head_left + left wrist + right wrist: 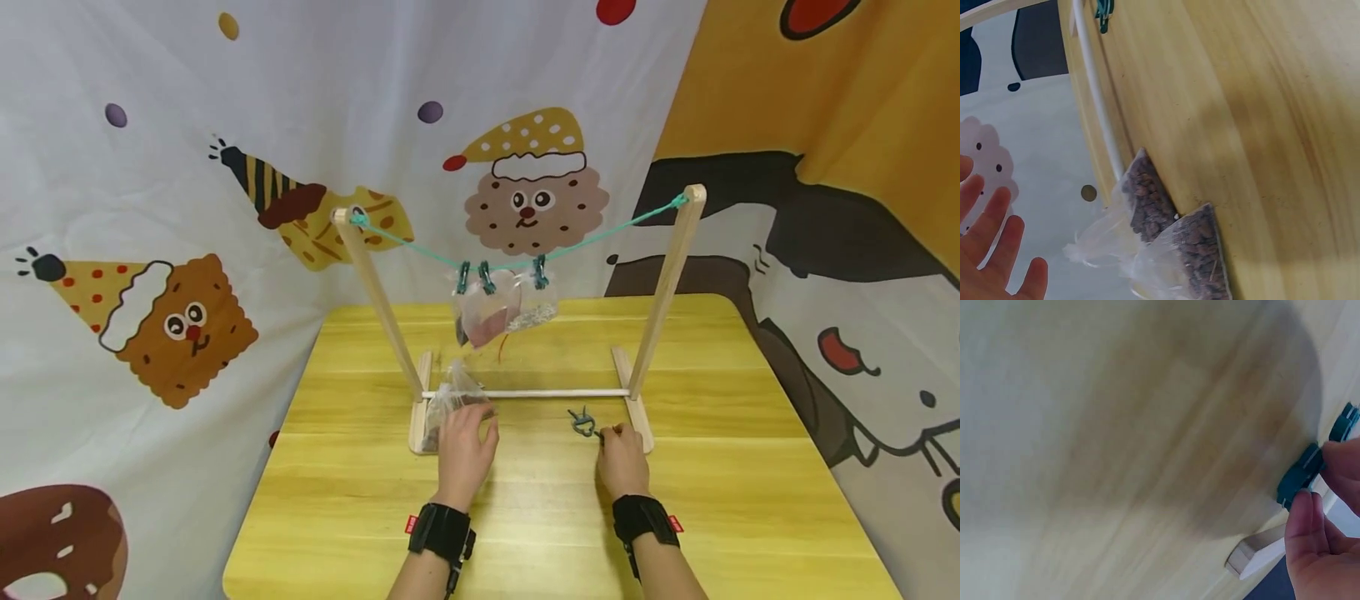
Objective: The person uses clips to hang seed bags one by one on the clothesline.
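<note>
My right hand (624, 458) pinches a dark green clothespin (1299, 476) between thumb and fingers, low over the table. More green clothespins (582, 422) lie just to its left. Beside the stand's left foot, my left hand (467, 446) hovers with relaxed, spread fingers and holds nothing. Two sheer drawstring bags, a nearer bag (1200, 250) and a farther bag (1150, 200), lie near it, filled with small dark reddish-brown pieces. Several filled sheer bags (491, 310) hang from the green cord (592, 242), held by clothespins (486, 277).
The wooden stand has a left post (382, 304) and a right post (667, 292), joined low down by a white rod (555, 392). It stands on a yellow wood-grain table (540, 533). A cartoon-printed cloth (315, 75) hangs behind.
</note>
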Demonstrator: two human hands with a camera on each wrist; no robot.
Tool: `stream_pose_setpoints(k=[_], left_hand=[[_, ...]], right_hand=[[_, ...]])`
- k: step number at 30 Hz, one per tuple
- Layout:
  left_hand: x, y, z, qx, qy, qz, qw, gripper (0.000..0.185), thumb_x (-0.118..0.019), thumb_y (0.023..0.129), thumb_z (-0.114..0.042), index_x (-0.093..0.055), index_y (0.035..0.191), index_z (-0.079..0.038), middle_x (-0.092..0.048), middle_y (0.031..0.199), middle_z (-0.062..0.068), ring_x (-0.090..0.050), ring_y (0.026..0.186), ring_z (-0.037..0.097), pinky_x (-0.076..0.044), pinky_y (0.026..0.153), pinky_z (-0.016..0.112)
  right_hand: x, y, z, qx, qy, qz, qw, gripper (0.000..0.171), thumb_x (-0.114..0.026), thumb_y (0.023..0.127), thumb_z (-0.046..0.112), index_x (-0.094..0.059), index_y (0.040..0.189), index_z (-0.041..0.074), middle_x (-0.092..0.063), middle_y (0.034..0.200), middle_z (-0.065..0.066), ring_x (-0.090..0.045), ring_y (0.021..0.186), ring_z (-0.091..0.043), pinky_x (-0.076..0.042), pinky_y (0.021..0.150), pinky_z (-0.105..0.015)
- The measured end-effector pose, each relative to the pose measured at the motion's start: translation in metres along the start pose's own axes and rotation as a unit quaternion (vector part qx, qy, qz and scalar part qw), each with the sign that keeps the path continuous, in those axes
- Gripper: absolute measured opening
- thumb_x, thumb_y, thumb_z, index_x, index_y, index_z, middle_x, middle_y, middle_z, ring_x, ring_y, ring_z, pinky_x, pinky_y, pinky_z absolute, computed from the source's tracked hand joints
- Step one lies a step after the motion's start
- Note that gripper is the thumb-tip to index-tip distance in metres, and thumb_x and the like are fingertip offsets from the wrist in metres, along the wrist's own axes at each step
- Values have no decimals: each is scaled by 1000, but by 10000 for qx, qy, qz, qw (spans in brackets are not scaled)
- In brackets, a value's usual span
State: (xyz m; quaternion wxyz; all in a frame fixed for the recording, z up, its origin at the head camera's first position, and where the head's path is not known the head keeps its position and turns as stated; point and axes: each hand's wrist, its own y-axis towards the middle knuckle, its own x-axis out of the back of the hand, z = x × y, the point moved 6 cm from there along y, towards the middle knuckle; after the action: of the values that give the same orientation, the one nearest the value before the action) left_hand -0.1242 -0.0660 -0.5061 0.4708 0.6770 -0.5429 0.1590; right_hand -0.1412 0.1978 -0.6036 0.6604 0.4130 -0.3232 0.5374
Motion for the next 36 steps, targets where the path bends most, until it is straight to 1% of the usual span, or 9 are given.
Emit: stream_pose_setpoints(k=[6, 10, 14, 18, 23, 27, 30, 33, 36], left_hand=[[-7, -4, 1, 182, -26, 285, 9994, 26, -62, 83, -23, -61, 109, -18, -60, 103, -1, -51, 97, 19, -40, 78, 38], [-13, -7, 4, 378, -151, 569, 9975, 28, -61, 84, -25, -60, 111, -17, -59, 105, -1, -51, 98, 19, -40, 80, 41], [-22, -14, 7, 523, -147, 871, 9947, 30, -60, 85, -28, -60, 113, -17, -60, 105, -2, -52, 98, 20, -40, 81, 42], [-27, -22, 8, 573, -198, 932, 9938, 30, -61, 84, -27, -61, 112, -16, -60, 104, -2, -52, 97, 20, -40, 78, 42], [-35, -30, 5, 690, -359, 1095, 9909, 30, -61, 85, -27, -59, 113, -18, -59, 104, -2, -52, 95, 19, -39, 78, 41], [-39, -32, 0, 699, -451, 1101, 9904, 30, -60, 85, -27, -59, 114, -18, -59, 103, -1, -51, 94, 19, -38, 80, 41], [-39, -32, -3, 652, -435, 1109, 9907, 30, -60, 85, -28, -59, 113, -17, -59, 103, -2, -51, 93, 19, -38, 78, 40], [-38, -32, -5, 598, -358, 1133, 9911, 29, -59, 86, -29, -60, 113, -18, -59, 103, -2, -51, 93, 18, -38, 76, 38], [-37, -31, -6, 575, -335, 1104, 9917, 29, -60, 85, -29, -60, 112, -17, -60, 103, -1, -51, 92, 18, -38, 75, 37]], right_hand=[[-1, -1, -4, -246, -23, 329, 9992, 14, -69, 76, 5, -63, 89, 4, -49, 93, -17, -43, 84, -34, -44, 56, -41], [-1, -3, -4, -268, -22, 364, 9990, 8, -69, 76, 8, -62, 80, 6, -47, 90, -16, -43, 81, -33, -42, 55, -39], [-2, -3, -2, -273, 8, 511, 9983, 15, -71, 75, 12, -57, 69, 9, -44, 82, -13, -42, 75, -30, -39, 55, -38], [-3, -5, 2, -175, 81, 621, 9979, 21, -72, 74, 13, -54, 65, 12, -43, 75, -9, -44, 71, -27, -38, 58, -37], [-3, -12, 8, -150, 435, 621, 9970, 19, -71, 76, 15, -54, 67, 11, -45, 74, -8, -45, 71, -27, -37, 60, -37], [-7, -15, 10, -293, 853, 704, 9934, 15, -66, 81, 18, -56, 73, 10, -47, 79, -9, -46, 77, -28, -37, 64, -37], [-9, -15, 10, -488, 1175, 708, 9893, 13, -62, 84, 19, -57, 80, 8, -48, 81, -8, -46, 76, -24, -37, 63, -35], [-10, -15, 8, -777, 1599, 684, 9817, 13, -61, 86, 20, -56, 84, 8, -47, 81, -8, -47, 68, -19, -38, 57, -30], [-10, -15, 9, -1055, 2103, 643, 9698, 15, -60, 86, 22, -55, 87, 7, -47, 83, -8, -49, 64, -17, -40, 53, -28]])
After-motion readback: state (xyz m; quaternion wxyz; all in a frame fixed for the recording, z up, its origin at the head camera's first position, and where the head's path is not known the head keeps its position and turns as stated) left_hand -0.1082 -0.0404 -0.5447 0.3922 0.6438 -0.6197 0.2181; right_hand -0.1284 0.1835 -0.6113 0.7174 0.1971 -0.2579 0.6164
